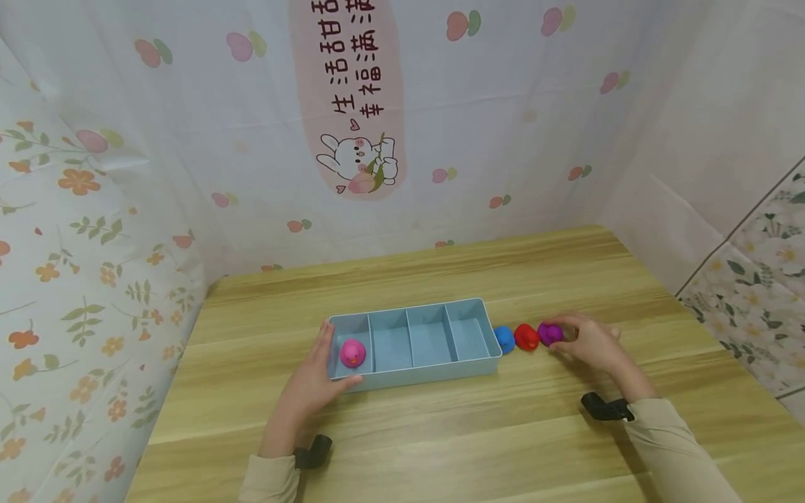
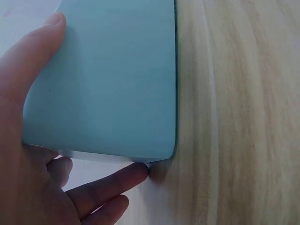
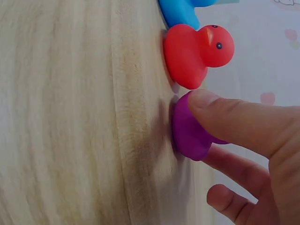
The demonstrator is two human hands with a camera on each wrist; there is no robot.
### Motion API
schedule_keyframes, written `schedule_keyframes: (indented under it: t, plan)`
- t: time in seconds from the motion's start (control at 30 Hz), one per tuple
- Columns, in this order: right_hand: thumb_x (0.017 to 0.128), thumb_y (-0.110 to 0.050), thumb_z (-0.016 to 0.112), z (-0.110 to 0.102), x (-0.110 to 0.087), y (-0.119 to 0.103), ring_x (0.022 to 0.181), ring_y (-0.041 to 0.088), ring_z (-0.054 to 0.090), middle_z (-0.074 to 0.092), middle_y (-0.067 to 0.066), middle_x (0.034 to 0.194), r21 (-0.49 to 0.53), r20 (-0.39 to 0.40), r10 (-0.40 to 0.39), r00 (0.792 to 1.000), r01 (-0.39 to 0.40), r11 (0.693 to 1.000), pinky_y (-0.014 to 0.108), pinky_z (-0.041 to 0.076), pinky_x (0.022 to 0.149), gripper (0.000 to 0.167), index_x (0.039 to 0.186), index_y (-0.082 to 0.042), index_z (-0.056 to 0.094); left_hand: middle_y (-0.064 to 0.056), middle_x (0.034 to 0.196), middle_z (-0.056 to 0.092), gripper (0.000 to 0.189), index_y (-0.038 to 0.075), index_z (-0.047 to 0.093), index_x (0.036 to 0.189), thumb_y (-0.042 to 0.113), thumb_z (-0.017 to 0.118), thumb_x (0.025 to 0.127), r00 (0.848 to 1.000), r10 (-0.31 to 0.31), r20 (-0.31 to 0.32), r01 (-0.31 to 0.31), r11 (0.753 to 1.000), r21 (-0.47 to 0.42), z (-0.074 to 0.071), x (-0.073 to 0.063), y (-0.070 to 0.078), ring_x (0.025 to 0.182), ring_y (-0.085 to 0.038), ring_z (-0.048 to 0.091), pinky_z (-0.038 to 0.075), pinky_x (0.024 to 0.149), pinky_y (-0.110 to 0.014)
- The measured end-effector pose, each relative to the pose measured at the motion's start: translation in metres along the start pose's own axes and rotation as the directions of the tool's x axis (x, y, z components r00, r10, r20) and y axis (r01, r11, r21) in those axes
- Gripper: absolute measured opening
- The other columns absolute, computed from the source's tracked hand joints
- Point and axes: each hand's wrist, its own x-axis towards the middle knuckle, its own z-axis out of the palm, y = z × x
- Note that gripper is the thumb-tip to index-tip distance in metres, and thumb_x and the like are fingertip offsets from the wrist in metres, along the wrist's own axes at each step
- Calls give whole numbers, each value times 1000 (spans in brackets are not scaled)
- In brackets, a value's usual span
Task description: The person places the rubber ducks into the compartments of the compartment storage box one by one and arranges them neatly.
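A light blue box with a row of compartments sits on the table, and a pink rubber duck is in its leftmost compartment. My left hand holds the box's left end, thumb along the near wall and fingers against the end wall. To the right of the box stand a blue rubber duck, a red rubber duck and a purple rubber duck, in a row. The right hand pinches the purple duck between thumb and fingers, close beside the red one.
The wooden table meets a patterned cloth at the back, with more cloth at the left and right. Each wrist wears a black camera mount. The blue duck is right against the box's right end in the head view.
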Motion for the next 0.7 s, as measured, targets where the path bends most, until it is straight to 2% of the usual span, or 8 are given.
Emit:
schedule_keyframes:
  t: [0.27,0.53,0.7]
  plan:
    - [75,-23,81,2,-1,-1,102,40,56,61,24,122,4,3,20,1000,-20,1000,42,17,67,48,119,-11,66,-11,162,6,112,9,9,154,56,73,75,1000,-12,-2,12,1000,-1,1,0,-1,139,-39,31,38,106,-54]
    - [76,-20,79,9,-6,-1,105,42,47,62,25,119,-16,-58,19,998,-20,1000,49,20,70,43,117,-10,67,-13,161,8,112,8,9,154,52,76,75,1000,-3,-11,3,1000,-8,-1,-1,0,138,-39,33,37,106,-53]
    - [76,-18,80,6,-4,-6,100,40,49,64,25,117,-17,-86,6,996,-8,1000,48,20,69,41,115,-9,68,-12,161,7,112,10,8,154,54,74,75,1000,-4,-11,4,1000,-11,0,-1,-1,140,-38,30,36,107,-53]
